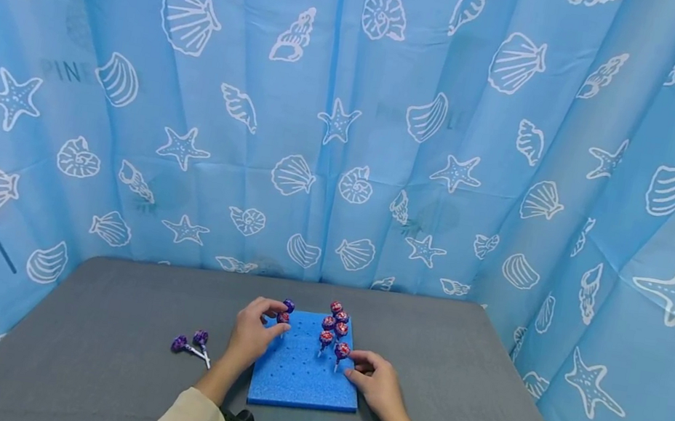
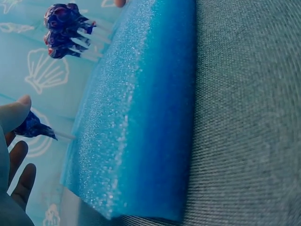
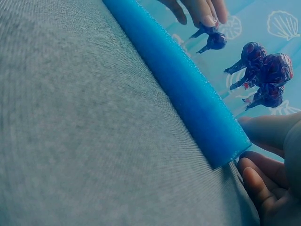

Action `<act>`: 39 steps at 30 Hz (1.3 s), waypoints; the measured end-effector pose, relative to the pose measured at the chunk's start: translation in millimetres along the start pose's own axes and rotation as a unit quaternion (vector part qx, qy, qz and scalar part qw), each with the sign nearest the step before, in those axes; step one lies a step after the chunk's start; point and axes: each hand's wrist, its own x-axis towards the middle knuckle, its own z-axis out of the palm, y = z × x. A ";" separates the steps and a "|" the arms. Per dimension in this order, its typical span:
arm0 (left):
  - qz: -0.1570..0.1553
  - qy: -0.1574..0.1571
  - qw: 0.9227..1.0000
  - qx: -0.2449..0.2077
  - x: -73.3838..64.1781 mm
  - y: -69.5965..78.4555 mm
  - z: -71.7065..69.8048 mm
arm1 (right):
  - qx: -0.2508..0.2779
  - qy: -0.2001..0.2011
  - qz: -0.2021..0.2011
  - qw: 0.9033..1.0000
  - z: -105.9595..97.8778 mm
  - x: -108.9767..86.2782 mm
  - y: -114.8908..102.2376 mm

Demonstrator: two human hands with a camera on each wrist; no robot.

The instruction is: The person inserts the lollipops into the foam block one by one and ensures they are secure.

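A blue foam block (image 1: 304, 382) with rows of small holes lies on the table. At its far left corner my left hand (image 1: 252, 333) pinches a lollipop (image 1: 284, 317) by its wrapped head; the stick meets the foam in the left wrist view. Another lollipop (image 1: 289, 304) with a purple wrapper stands just behind it. My right hand (image 1: 377, 385) holds the block's right edge, thumb at the top and curled fingers at the side in the right wrist view. Beside that thumb stands a red and purple lollipop (image 1: 342, 350), with several more lollipops (image 1: 327, 338) upright behind it.
Two purple lollipops (image 1: 190, 344) lie with crossing sticks on the grey table (image 1: 116, 352), left of the block. A blue curtain (image 1: 331, 165) with white shell prints hangs behind the table and at its sides.
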 end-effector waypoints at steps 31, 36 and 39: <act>0.002 -0.031 1.000 0.000 -2.6 2.0 -26.3 | 0.008 0.003 0.004 1.000 1.6 1.9 2.4; 0.014 -0.046 0.999 -0.004 -4.5 -0.3 -34.1 | 0.011 0.003 0.003 1.000 1.6 2.5 2.0; 0.011 -0.054 0.998 0.008 -5.3 -1.7 -40.4 | 0.011 0.002 0.005 1.000 1.4 3.3 1.5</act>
